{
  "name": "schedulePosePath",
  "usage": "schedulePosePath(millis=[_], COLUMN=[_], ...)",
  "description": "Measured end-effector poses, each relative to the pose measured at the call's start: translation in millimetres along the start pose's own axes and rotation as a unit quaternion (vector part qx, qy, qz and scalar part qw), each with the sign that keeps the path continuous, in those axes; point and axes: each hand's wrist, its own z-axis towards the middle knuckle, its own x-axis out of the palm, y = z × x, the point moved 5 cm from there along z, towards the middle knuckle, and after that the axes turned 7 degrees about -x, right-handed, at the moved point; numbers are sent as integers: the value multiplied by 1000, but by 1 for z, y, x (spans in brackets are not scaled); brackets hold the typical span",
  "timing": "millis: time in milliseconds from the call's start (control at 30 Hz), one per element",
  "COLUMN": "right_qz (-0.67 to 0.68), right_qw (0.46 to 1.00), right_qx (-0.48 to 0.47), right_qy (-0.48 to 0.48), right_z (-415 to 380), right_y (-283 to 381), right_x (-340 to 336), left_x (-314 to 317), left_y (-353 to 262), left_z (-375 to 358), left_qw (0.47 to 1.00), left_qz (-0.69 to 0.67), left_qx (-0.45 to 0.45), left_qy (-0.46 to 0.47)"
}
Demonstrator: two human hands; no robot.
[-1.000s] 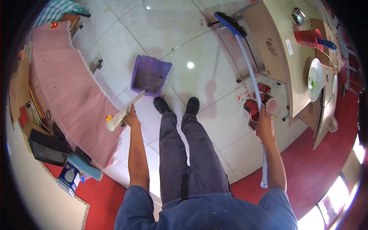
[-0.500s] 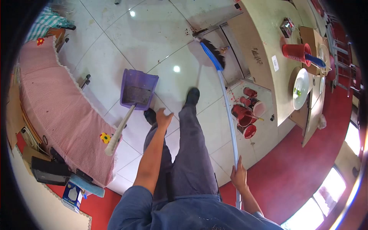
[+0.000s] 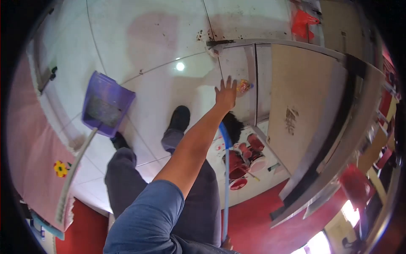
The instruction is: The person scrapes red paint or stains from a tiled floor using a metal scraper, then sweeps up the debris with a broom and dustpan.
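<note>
My left hand [image 3: 226, 95] reaches forward and down with its fingers spread, holding nothing. Just right of its fingertips lies a small multicoloured item with a bluish end [image 3: 244, 86]; its kind I cannot make out. Low in view my right hand [image 3: 227, 243], only partly visible, is closed around the handle of the broom [image 3: 226, 182]. The broom's blue head and dark bristles [image 3: 234, 129] are below my left hand, partly covered by that forearm. To the left, a purple long-handled dustpan [image 3: 125, 97] rests on the floor with dusty debris in its pan.
Red-stained paint buckets [image 3: 235, 165] stand right of my legs. A cabinet-like frame with a brown panel [image 3: 304, 106] rises on the right. A red plastic bag [image 3: 303, 23] is at the far right. Dark specks [image 3: 205, 36] lie on the tiles. A pink striped cloth [image 3: 36, 139] hangs at left.
My left hand has moved from between my legs forward and right, its fingers spreading. The view has shifted rightward and lower, and the broom now appears closer to my body. My right hand still grips it.
</note>
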Motion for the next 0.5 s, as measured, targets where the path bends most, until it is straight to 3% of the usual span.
schedulePosePath(millis=[100, 200, 300, 400, 500], right_qz=[41, 61, 78, 89, 105], right_qw=[999, 997, 996, 995, 994], right_qx=[17, 32, 39, 22, -1], right_qy=[16, 25, 28, 35, 40], right_z=[22, 37, 43, 47, 50], right_y=[15, 24, 32, 37, 39], right_x=[-40, -59, -68, -74, -79], left_x=[40, 81, 108, 92, 33], left_y=[-13, -4, 24, 66, 128], left_z=[49, 71, 80, 51, -2], left_qw=[992, 989, 995, 1000, 995], left_qz=[44, 88, 8, -15, -70], left_qx=[93, 76, -31, 15, 7], left_qy=[-70, -86, 99, 16, 71])
